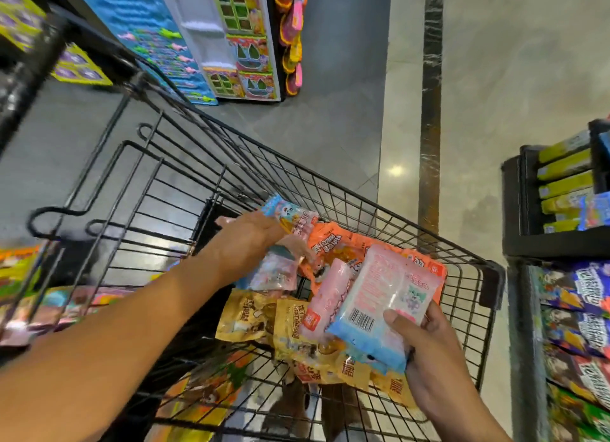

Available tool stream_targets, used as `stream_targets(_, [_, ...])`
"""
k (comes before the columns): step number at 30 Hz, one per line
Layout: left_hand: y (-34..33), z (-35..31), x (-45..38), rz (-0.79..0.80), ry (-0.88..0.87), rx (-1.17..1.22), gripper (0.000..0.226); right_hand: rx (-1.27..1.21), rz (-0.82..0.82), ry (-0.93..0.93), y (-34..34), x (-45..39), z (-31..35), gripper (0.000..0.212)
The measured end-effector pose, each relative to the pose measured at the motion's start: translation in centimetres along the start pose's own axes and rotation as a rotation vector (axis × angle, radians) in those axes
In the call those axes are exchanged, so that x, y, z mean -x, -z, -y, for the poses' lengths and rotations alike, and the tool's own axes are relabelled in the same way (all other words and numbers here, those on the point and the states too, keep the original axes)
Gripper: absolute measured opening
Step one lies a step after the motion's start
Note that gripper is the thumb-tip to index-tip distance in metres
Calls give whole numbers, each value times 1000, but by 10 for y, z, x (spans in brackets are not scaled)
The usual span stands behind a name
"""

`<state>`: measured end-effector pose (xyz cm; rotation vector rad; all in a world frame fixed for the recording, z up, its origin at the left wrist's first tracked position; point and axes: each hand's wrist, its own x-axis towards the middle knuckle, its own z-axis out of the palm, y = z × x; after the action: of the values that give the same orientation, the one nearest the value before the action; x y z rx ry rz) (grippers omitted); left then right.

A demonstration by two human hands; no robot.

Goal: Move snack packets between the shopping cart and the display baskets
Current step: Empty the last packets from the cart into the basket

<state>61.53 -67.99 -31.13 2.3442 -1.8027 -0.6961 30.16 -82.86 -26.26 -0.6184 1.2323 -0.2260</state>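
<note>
In the head view, a black wire shopping cart [330, 191] fills the middle of the picture, seen from above, and everything else sits around it. Inside the cart lies a loose pile of snack packets: orange packets [333, 243] toward the far side, yellow-brown packets [287, 326] nearer the person. The left hand [247, 240] reaches into the cart over the pile, fingers curled round a blue-and-pink packet [280, 210] whose top sticks out beyond the hand; more pinkish packets [277, 273] lie just under that hand, blurred. The right hand [429, 349] is over the near right corner of the cart, thumb on top and fingers underneath, gripping a small stack of pink-and-blue packets [379, 303], barcode facing up. To the right of the cart stands a dark display basket rack [521, 237] filled with yellow-green boxes and purple-blue packets. Beyond the cart's far end, a colourful house-shaped display [237, 39] stands on the grey floor
</note>
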Motion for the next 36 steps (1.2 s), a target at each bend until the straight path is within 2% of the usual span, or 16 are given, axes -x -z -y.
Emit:
stream_targets(4, [37, -56, 58, -360, 403, 597, 59, 5, 62, 29, -11, 26, 25, 60])
stream_targets(6, [56, -90, 95, -565, 570, 788, 53, 11, 107, 63, -21, 43, 39, 62])
stream_targets(9, [81, -138, 154, -801, 676, 968, 40, 35, 172, 111, -38, 74, 57, 68])
stream_targets(12, [102, -174, 217, -945, 775, 952, 42, 82, 293, 134, -57, 111, 70, 73])
stream_targets(15, [123, -203, 285, -1042, 851, 964, 39, 148, 418, 163, -79, 153, 74, 66])
stream_targets(19, [138, -247, 372, -1267, 886, 1071, 13, 255, 642, 130, -109, 206, 63, 72])
stream_targets(20, [139, -258, 394, -1333, 900, 1071, 17, 260, 683, 124, -117, 220, 55, 72])
stream_targets(21, [137, -268, 416, -1389, 919, 1069, 29, 264, 715, 125, -125, 235, 46, 72])
stream_targets(24, [128, -297, 484, -1541, 987, 1036, 31, 288, 837, 123, -148, 282, 8, 64])
stream_targets(26, [117, -316, 531, -1657, 1088, 1005, 49, 309, 946, 119, -161, 316, -23, 59])
stream_targets(27, [110, -326, 554, -1692, 1143, 942, 51, 318, 994, 122, -166, 332, -39, 58])
stream_targets(29, [97, -344, 600, -1689, 1241, 792, 46, 347, 1070, 115, -174, 363, -74, 56])
stream_targets(32, [71, -367, 666, -1779, 1354, 656, 36, 411, 1167, 91, -184, 402, -128, 54])
stream_targets(36, [35, -404, 732, -1973, 1405, 667, 37, 551, 1282, 60, -195, 452, -189, 64])
